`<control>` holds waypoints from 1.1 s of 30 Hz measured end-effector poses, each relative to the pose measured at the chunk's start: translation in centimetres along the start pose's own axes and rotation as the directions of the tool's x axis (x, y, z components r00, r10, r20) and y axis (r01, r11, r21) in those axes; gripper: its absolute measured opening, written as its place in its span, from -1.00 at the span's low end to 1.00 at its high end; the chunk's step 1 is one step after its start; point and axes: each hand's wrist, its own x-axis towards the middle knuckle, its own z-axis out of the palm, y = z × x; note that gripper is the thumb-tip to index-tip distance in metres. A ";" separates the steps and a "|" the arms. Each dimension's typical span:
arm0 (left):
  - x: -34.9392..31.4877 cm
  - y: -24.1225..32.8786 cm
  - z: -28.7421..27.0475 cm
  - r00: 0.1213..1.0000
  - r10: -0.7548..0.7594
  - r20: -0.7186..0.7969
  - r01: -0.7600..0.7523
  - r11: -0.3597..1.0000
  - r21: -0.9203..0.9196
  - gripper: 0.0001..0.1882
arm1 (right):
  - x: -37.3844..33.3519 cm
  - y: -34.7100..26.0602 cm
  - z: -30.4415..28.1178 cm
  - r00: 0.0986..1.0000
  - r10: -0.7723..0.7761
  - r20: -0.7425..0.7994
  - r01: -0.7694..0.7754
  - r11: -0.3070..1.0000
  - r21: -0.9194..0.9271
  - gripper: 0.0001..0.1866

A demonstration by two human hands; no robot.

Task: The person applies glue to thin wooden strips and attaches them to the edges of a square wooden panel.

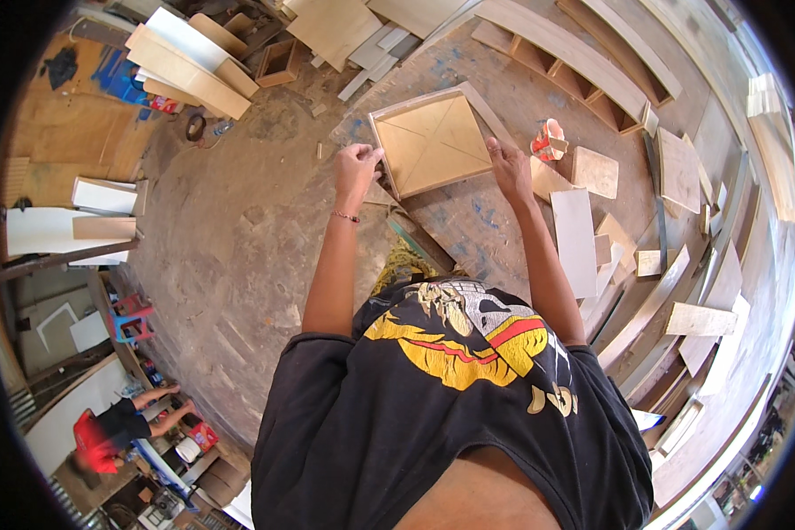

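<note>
A shallow square wooden box (434,144) with a pale rim and a plywood panel is in front of me. Thin diagonal lines cross on the panel. At its right edge, my right hand (510,170) grips the side, thumb near the rim and the other fingers mostly hidden. My left hand (359,166), a bracelet on its wrist, is closed with bent fingertips at the box's left edge. Whatever lies under those fingertips is too small to make out. Behind the box's upper right corner, a wooden strip (488,112) lies at a slant.
A red and white container (548,140) and a wood block (595,172) stand to the right. Beyond them lie a pale board (573,243) and several offcuts. Long shelf-like frames (565,71) fill the far right. Leaning boards (190,66) stand far left; another person (119,433) is lower left.
</note>
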 end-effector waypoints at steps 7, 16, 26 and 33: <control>-2.6 2.0 -0.5 0.973 -0.140 0.184 0.135 0.990 0.040 -0.83 | 0.0 0.0 -0.1 0.999 0.032 0.012 -0.032 0.999 0.038 -0.58; -2.3 1.1 0.2 0.982 -0.113 0.152 0.110 0.994 0.027 -0.82 | -0.2 -0.2 -0.1 1.000 -0.008 0.017 0.007 0.999 0.031 -0.65; -2.7 1.7 0.2 0.979 -0.136 0.153 0.146 0.987 -0.059 -0.85 | -0.3 -0.5 -0.5 0.996 -0.080 0.047 0.081 0.997 -0.011 -0.63; -2.4 1.8 0.4 0.977 -0.111 0.180 0.105 0.994 0.043 -0.85 | -0.2 -0.4 -0.5 0.998 -0.067 0.011 0.067 0.997 0.029 -0.66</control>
